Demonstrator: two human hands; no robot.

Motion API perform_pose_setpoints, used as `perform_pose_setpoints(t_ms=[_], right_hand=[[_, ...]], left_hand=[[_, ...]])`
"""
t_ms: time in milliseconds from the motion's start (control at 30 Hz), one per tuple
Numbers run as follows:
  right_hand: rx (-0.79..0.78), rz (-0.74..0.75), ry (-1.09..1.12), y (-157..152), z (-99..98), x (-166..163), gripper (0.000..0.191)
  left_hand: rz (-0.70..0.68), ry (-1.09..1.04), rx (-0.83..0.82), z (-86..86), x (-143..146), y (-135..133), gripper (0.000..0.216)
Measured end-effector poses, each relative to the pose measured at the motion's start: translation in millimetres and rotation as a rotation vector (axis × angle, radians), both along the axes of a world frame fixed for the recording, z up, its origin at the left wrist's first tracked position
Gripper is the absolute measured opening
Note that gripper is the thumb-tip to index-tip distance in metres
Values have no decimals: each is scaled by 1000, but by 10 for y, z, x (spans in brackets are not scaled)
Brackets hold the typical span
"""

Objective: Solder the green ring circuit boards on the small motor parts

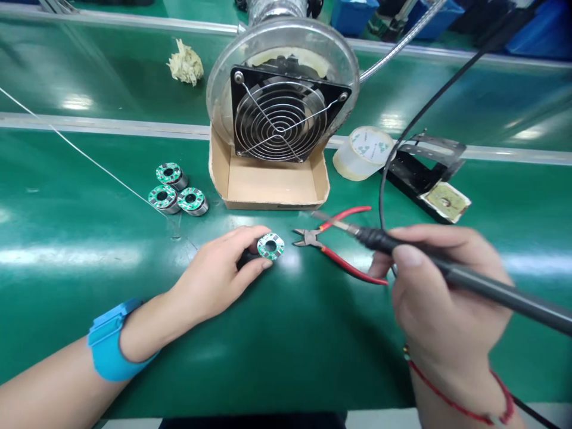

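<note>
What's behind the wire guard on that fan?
Dark fan blades sit behind the wire guard; the black square frame hides whatever lies further back.

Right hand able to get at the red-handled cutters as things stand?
Probably yes. The right hand sits just beside the cutters, with nothing solid between them, and the soldering iron's tip end already passes over them. But that hand is gripping the soldering iron, so it would likely need setting down first.

— What's that by your left hand (214,280)?
— A dark piece (245,258), mostly hidden by your fingers; I can't tell what it is.
— And the round circuit board (270,246)?
— Its parts are too small to read. Your soldering iron (491,289) runs off the right edge.
</note>
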State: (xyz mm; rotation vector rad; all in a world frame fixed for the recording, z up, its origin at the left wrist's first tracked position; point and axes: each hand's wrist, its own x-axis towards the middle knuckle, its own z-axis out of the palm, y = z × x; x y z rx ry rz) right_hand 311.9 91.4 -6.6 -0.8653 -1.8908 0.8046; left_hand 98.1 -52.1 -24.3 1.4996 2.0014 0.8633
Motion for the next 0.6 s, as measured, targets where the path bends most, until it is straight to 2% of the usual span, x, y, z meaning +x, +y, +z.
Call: perform_pose_setpoints(t_ms=[67,100,167,233,367,433,533,600], right_hand=[[288,-92,-130,244,-23,5,18],[432,-93,-248,373,-33,11,24],[568,9,-482,595,-50,35,34],[568,111,-591,720,-67,79,38],[442,259,-555,674,-171,174,32],[424,379,-564,598,-267,194,35],[428,487,-619,532,-405,182,66],[421,474,-630,530,-458,163,61]], left_hand=[[2,5,-1,1,1,-1,31],[3,10,-4,2,3,0,31],[4,28,-15,7,11,7,29],[13,57,-35,6,20,19,32],[9,116,-67,-15,37,49,48],[-24,109,-56,-19,42,58,41],[8,3,-60,17,56,46,31],[61,-86,-63,66,72,26,28]])
